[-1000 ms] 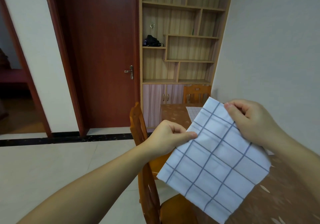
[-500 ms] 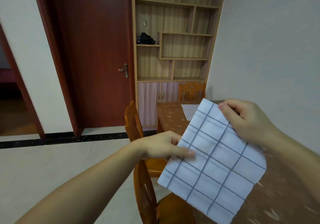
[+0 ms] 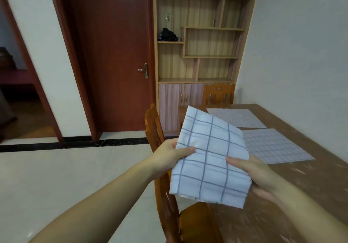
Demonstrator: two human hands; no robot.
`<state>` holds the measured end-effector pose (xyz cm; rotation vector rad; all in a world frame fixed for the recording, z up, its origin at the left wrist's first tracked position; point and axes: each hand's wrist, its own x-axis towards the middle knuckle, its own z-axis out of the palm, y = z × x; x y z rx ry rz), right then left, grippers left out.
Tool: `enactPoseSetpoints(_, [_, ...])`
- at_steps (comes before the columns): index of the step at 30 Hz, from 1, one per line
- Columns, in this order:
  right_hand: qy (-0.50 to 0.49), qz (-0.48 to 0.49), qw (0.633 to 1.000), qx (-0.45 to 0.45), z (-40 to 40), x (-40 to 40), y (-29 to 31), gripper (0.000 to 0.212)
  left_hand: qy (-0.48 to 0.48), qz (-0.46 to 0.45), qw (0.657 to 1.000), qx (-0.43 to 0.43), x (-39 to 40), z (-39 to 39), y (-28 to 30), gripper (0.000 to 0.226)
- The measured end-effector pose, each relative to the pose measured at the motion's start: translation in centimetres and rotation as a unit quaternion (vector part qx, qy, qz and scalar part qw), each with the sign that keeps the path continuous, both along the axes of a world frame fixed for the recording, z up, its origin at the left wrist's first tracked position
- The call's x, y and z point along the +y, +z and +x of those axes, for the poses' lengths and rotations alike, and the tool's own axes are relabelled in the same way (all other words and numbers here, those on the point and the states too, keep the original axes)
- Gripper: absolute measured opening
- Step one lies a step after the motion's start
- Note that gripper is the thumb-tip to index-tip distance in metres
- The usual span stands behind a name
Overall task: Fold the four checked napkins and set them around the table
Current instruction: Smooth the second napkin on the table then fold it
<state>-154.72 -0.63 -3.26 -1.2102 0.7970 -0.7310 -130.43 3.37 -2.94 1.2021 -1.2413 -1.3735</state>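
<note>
I hold a folded white napkin with blue checks [image 3: 209, 160] in the air over the table's near left edge. My left hand [image 3: 169, 156] pinches its left edge, thumb on top. My right hand [image 3: 252, 173] grips its right edge, thumb on top and fingers underneath. Two more checked napkins lie flat and unfolded on the brown table [image 3: 310, 186]: one in the middle [image 3: 275, 146], one farther back [image 3: 235, 117].
A wooden chair [image 3: 160, 167] stands tucked at the table's left side right under the napkin. Another chair [image 3: 218, 94] is at the far end, before a shelf cabinet [image 3: 197, 54]. A red door [image 3: 113, 54] and tiled floor lie to the left; a wall runs along the right.
The napkin has come down and turned from a diamond tilt to nearly square. My right hand slid from its top corner to its right edge. The view dropped, showing two napkins on the table.
</note>
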Motion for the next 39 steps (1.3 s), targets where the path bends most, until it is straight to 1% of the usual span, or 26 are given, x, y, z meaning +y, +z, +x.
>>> enactPoseSetpoints(3, [0.020, -0.029, 0.997, 0.073, 0.4, -0.2, 0.5, 0.033, 0.011, 0.009, 1.000, -0.025, 0.0, 1.2, -0.5, 0.026])
enactPoseSetpoints(5, [0.018, -0.052, 0.993, 0.104, 0.7, -0.3, 1.0, 0.029, 0.011, 0.021, 1.000, -0.014, 0.0, 1.9, -0.6, 0.027])
enactPoseSetpoints(8, [0.000, -0.116, 0.988, 0.097, 1.1, -0.4, 2.0, 0.022, 0.014, 0.027, 0.999, 0.027, -0.1, 2.6, -0.5, 0.028])
enactPoseSetpoints(10, [0.017, -0.157, 0.981, 0.113, 1.2, -0.4, 2.9, 0.013, 0.020, 0.023, 0.998, 0.046, -0.3, 3.0, -0.4, 0.025])
enactPoseSetpoints(11, [0.028, -0.172, 0.974, 0.142, 1.3, -0.4, 3.3, 0.021, 0.026, 0.019, 0.998, 0.052, -0.4, 3.1, -0.2, 0.023])
enactPoseSetpoints(12, [0.035, -0.179, 0.967, 0.176, 1.3, -0.5, 3.7, 0.035, 0.032, 0.015, 0.998, 0.055, -0.3, 3.1, 0.0, 0.023])
enactPoseSetpoints(13, [0.047, -0.180, 0.962, 0.198, 1.2, -0.5, 3.9, 0.041, 0.038, 0.012, 0.997, 0.059, -0.5, 3.3, 0.1, 0.024])
enactPoseSetpoints(16, [0.046, -0.193, 0.954, 0.227, 1.2, -0.5, 4.4, 0.044, 0.055, 0.020, 0.995, 0.081, -1.1, 3.6, 0.3, 0.017])
enactPoseSetpoints(17, [0.033, -0.201, 0.952, 0.228, 1.2, -0.7, 4.6, 0.043, 0.055, 0.032, 0.994, 0.085, -1.3, 3.7, 0.3, 0.019])
enactPoseSetpoints(20, [-0.038, -0.230, 0.948, 0.217, 1.5, -1.0, 4.8, 0.043, 0.038, 0.108, 0.989, 0.090, -1.6, 4.0, 0.2, 0.053])
enactPoseSetpoints(21, [-0.056, -0.247, 0.942, 0.221, 1.6, -1.1, 4.8, 0.045, 0.029, 0.119, 0.990, 0.076, -1.6, 4.1, 0.2, 0.057])
enactPoseSetpoints(22, [-0.065, -0.267, 0.933, 0.232, 1.8, -1.1, 4.8, 0.048, 0.020, 0.113, 0.992, 0.055, -1.5, 4.1, 0.3, 0.054])
enactPoseSetpoints(23, [-0.056, -0.286, 0.924, 0.249, 1.8, -1.2, 4.8, 0.052, 0.016, 0.094, 0.995, 0.027, -1.5, 4.1, 0.4, 0.045])
enactPoseSetpoints(24, [-0.026, -0.298, 0.914, 0.274, 1.7, -1.3, 4.8, 0.055, 0.018, 0.069, 0.997, -0.006, -1.4, 4.1, 0.5, 0.036])
enactPoseSetpoints(25, [0.027, -0.305, 0.901, 0.308, 1.4, -1.4, 4.9, 0.055, 0.026, 0.040, 0.998, -0.047, -1.6, 4.1, 0.5, 0.029])
enactPoseSetpoints(27, [0.166, -0.289, 0.866, 0.372, 0.8, -1.5, 5.5, 0.044, 0.038, -0.013, 0.993, -0.112, -1.7, 4.3, 0.8, 0.022])
enactPoseSetpoints(28, [0.213, -0.263, 0.863, 0.374, 0.9, -1.3, 5.8, 0.038, 0.032, -0.033, 0.990, -0.130, -1.6, 4.4, 1.2, 0.021])
enactPoseSetpoints(29, [0.224, -0.248, 0.871, 0.359, 1.2, -1.1, 6.1, 0.039, 0.016, -0.053, 0.988, -0.147, -1.5, 4.4, 1.5, 0.022])
enactPoseSetpoints(30, [0.203, -0.253, 0.884, 0.337, 1.7, -1.1, 6.1, 0.048, -0.006, -0.073, 0.983, -0.169, -1.2, 4.4, 2.0, 0.023])
enactPoseSetpoints(31, [0.157, -0.273, 0.895, 0.317, 2.5, -0.9, 5.9, 0.055, -0.029, -0.093, 0.975, -0.197, -0.9, 4.3, 2.4, 0.024])
enactPoseSetpoints(32, [0.102, -0.296, 0.901, 0.302, 3.5, -0.9, 5.7, 0.054, -0.047, -0.115, 0.965, -0.230, -0.7, 4.1, 2.7, 0.024])
enactPoseSetpoints(34, [0.022, -0.330, 0.900, 0.283, 5.7, -0.8, 5.3, 0.040, -0.068, -0.157, 0.945, -0.277, -0.5, 3.6, 3.2, 0.027])
enactPoseSetpoints(35, [0.001, -0.347, 0.895, 0.279, 6.8, -0.8, 5.1, 0.036, -0.072, -0.171, 0.942, -0.280, -0.4, 3.5, 3.2, 0.029])
enactPoseSetpoints(36, [-0.016, -0.366, 0.890, 0.272, 7.5, -0.7, 4.9, 0.037, -0.075, -0.178, 0.942, -0.275, -0.2, 3.4, 3.2, 0.029])
enactPoseSetpoints(37, [-0.029, -0.381, 0.886, 0.263, 8.0, -0.6, 4.7, 0.042, -0.073, -0.181, 0.944, -0.265, 0.0, 3.3, 3.1, 0.027])
enactPoseSetpoints(39, [-0.058, -0.387, 0.890, 0.233, 8.7, -0.5, 4.2, 0.048, -0.048, -0.180, 0.952, -0.243, 0.2, 3.6, 2.8, 0.016])
